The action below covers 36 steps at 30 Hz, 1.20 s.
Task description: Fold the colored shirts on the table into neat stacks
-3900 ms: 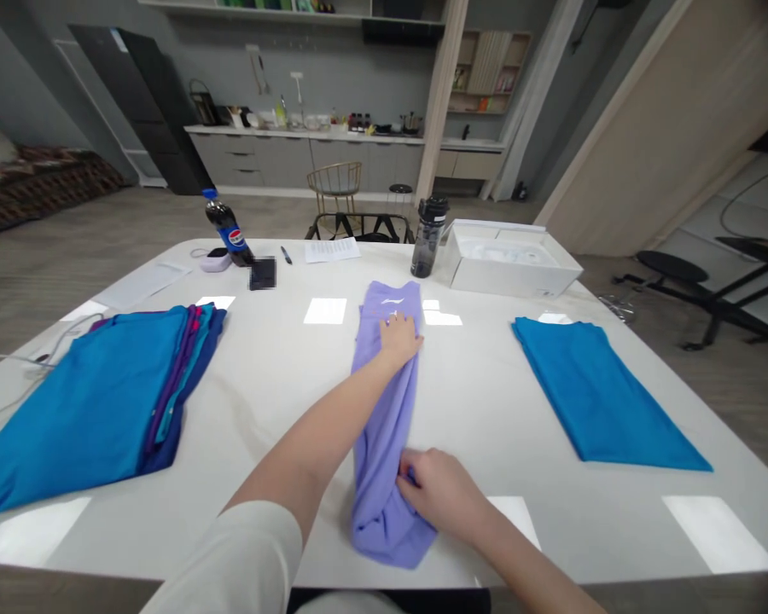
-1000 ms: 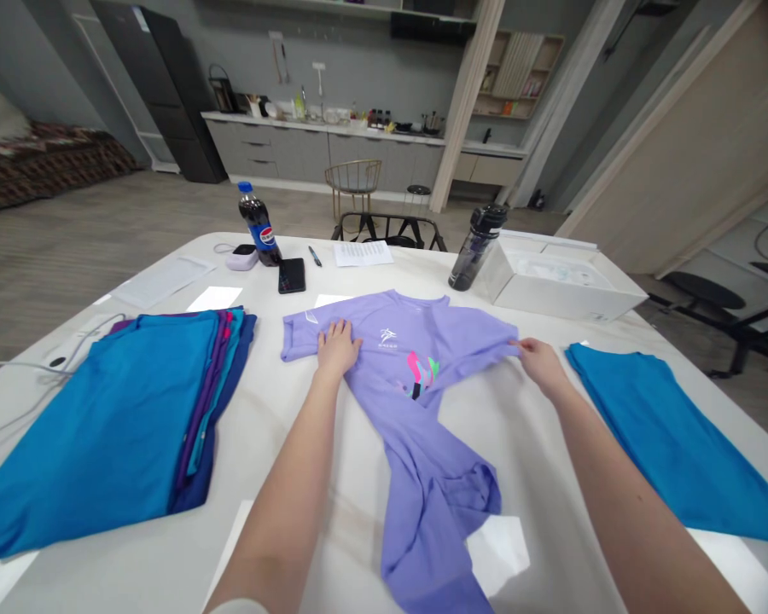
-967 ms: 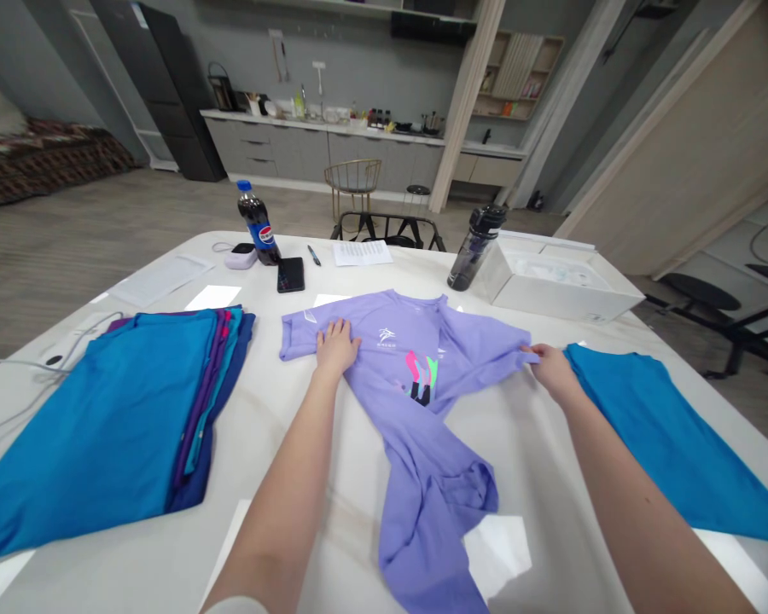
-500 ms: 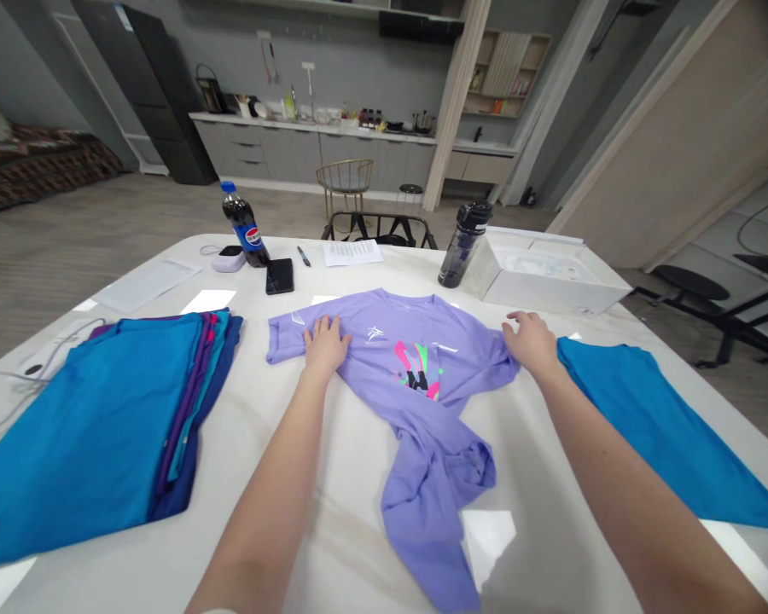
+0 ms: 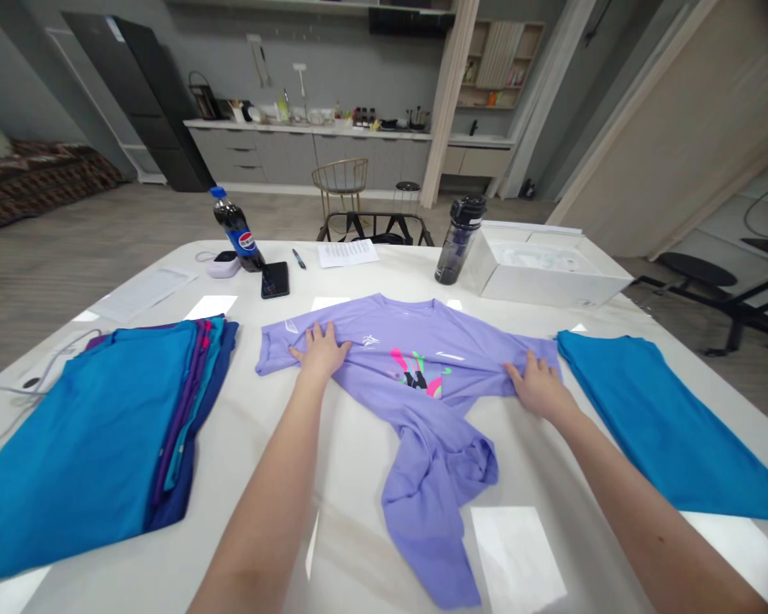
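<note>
A lavender T-shirt (image 5: pixel 416 341) with a pink, green and black print lies on the white table, its collar facing away from me. Its lower part is bunched and twisted toward me. My left hand (image 5: pixel 321 350) rests on the shirt near the left sleeve, fingers spread. On the right sleeve, now stretched out sideways, lies my right hand (image 5: pixel 538 384) with its fingers apart. Left of the shirt is a stack of folded clothes (image 5: pixel 102 409) in blue, purple and navy. A folded blue garment (image 5: pixel 659 418) lies to the right, close to the right sleeve.
Along the table's far side stand a cola bottle (image 5: pixel 238 234), a phone (image 5: pixel 275 280), a pen (image 5: pixel 299 259), a printed sheet (image 5: pixel 347 252), a dark water bottle (image 5: pixel 459 243) and a white box (image 5: pixel 544 286). A white cable (image 5: pixel 57 358) runs beside the stack at left.
The right sleeve has been spread outward to the right and lies flatter. My right hand has moved slightly down and onto it. My left hand stays nearly in place, its fingers spread wider.
</note>
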Tool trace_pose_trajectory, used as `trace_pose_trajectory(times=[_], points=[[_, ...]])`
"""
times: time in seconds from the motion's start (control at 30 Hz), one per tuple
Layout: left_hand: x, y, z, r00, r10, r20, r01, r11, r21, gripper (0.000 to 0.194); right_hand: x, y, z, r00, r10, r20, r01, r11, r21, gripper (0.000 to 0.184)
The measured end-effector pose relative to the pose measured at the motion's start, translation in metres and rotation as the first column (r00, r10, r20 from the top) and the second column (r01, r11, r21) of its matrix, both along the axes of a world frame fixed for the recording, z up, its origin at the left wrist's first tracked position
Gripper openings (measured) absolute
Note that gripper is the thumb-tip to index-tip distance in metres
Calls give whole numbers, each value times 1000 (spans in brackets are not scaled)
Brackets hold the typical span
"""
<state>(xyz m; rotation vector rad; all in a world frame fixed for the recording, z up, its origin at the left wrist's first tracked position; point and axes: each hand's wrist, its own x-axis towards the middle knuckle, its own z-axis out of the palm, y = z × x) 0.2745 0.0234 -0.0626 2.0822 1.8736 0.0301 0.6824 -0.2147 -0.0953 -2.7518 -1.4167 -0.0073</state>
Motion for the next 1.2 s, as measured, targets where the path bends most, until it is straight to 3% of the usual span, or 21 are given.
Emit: trace_pose_trajectory(times=[0.07, 0.2, 0.27, 0.37, 0.5, 0.77, 0.9, 1.0, 1.1, 1.2], points=[[3, -3, 4, 1000, -12, -20, 12, 999, 36, 76, -8, 5, 6, 999, -30, 39, 27, 998, 61, 85], [17, -8, 4, 982, -188, 4, 187, 976, 111, 71, -45, 52, 21, 960, 267, -84, -259, 962, 89, 70], [27, -7, 0, 971, -236, 29, 232, 967, 101, 67, -62, 83, 24, 928, 329, -174, -327, 944, 41, 65], [41, 6, -8, 971, -239, 29, 235, 966, 109, 63, -73, 127, 24, 921, 308, -240, -323, 946, -24, 64], [51, 37, -18, 977, -213, 17, 209, 967, 148, 65, -67, 169, 24, 911, 264, -316, -301, 951, -76, 68], [54, 80, -28, 971, -233, 43, 217, 946, 240, 67, -50, 213, 7, 920, 316, -230, -315, 948, 43, 75], [52, 78, -18, 960, -245, 138, 180, 912, 370, 55, -54, 207, 11, 924, 329, -197, -269, 922, 278, 61], [52, 48, 0, 899, -390, 202, 235, 815, 529, 43, -65, 179, 21, 948, 294, -121, -196, 839, 507, 45], [65, -6, 19, 721, -665, 195, 502, 695, 515, 35, -80, 132, 27, 938, 331, -100, -224, 802, 554, 30], [90, -70, 27, 459, -875, 151, 784, 479, 395, 31, -95, 74, 27, 887, 429, -170, -279, 791, 545, 24]])
